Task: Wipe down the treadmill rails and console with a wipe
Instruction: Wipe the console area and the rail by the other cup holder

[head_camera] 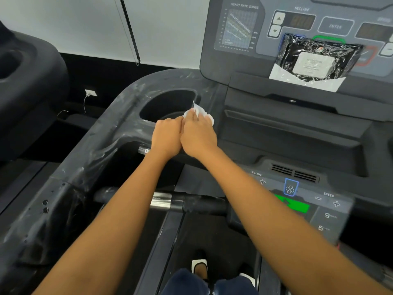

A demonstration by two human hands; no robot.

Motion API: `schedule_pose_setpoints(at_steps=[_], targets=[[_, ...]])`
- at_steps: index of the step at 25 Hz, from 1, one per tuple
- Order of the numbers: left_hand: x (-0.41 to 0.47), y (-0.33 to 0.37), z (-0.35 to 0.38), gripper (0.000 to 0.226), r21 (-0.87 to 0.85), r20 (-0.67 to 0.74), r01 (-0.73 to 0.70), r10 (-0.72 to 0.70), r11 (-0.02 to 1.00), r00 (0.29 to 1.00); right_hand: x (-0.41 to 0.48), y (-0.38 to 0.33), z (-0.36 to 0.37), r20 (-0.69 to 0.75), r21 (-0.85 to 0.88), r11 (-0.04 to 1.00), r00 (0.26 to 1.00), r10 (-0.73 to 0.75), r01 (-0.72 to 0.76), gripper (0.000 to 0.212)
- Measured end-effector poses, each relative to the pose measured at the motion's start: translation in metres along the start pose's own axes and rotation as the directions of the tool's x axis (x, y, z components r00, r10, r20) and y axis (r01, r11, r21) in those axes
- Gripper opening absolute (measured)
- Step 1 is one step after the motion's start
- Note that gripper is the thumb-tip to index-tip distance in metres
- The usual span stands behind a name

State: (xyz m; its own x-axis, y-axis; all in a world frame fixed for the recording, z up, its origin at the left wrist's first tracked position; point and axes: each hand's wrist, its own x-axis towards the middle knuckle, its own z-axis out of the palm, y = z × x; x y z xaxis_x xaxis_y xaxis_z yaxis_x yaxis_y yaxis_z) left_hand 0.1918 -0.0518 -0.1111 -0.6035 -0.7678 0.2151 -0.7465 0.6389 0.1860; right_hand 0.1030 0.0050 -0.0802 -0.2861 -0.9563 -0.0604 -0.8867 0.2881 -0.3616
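Note:
My right hand [198, 136] presses a white wipe [200, 111] onto the dark console top beside the left cup holder [168, 105]. My left hand [167, 138] is closed in a fist, resting right against the right hand; nothing shows in it. The treadmill console [244, 28] with its heart-rate chart and incline buttons rises at the upper right. A black packet of wipes [314, 60] leans on the console ledge. The left side rail [70, 167], wrapped in wrinkled clear film, curves down toward the lower left. A front handlebar [187, 202] with a metal sensor band crosses below my forearms.
A lower control panel [297, 201] with fan, speed and incline keys sits at the right. Another treadmill [27, 86] stands at the left. A wall socket with a white cord [90, 93] is on the floor line. My feet [200, 267] stand on the belt.

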Motion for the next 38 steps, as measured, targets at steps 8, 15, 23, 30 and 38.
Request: schedule_pose_setpoints(at_steps=[8, 15, 23, 30, 38], targets=[[0.0, -0.002, 0.001, 0.025, -0.172, -0.018, 0.033, -0.037, 0.985, 0.999, 0.03, 0.0, -0.022, 0.035, -0.065, 0.993, 0.994, 0.104, -0.101, 0.074], [-0.004, 0.002, 0.0, 0.024, -0.151, -0.072, 0.017, -0.028, 0.988, 0.997, 0.016, -0.003, -0.025, -0.018, -0.173, 0.985, 1.0, 0.022, -0.024, 0.055], [-0.002, 0.0, 0.001, 0.013, -0.005, -0.036, -0.023, 0.023, 1.0, 0.999, -0.027, -0.003, -0.009, -0.043, -0.197, 0.977, 0.994, -0.096, 0.086, 0.061], [-0.006, 0.009, 0.004, 0.031, -0.127, -0.109, 0.039, -0.053, 0.991, 0.993, -0.012, 0.018, -0.015, -0.003, -0.065, 0.998, 1.0, 0.003, -0.003, 0.052], [-0.027, 0.034, 0.013, 0.05, -0.106, -0.021, 0.157, -0.16, 0.982, 0.987, -0.073, 0.026, -0.014, -0.002, -0.226, 0.974, 1.0, -0.022, 0.021, 0.071]])
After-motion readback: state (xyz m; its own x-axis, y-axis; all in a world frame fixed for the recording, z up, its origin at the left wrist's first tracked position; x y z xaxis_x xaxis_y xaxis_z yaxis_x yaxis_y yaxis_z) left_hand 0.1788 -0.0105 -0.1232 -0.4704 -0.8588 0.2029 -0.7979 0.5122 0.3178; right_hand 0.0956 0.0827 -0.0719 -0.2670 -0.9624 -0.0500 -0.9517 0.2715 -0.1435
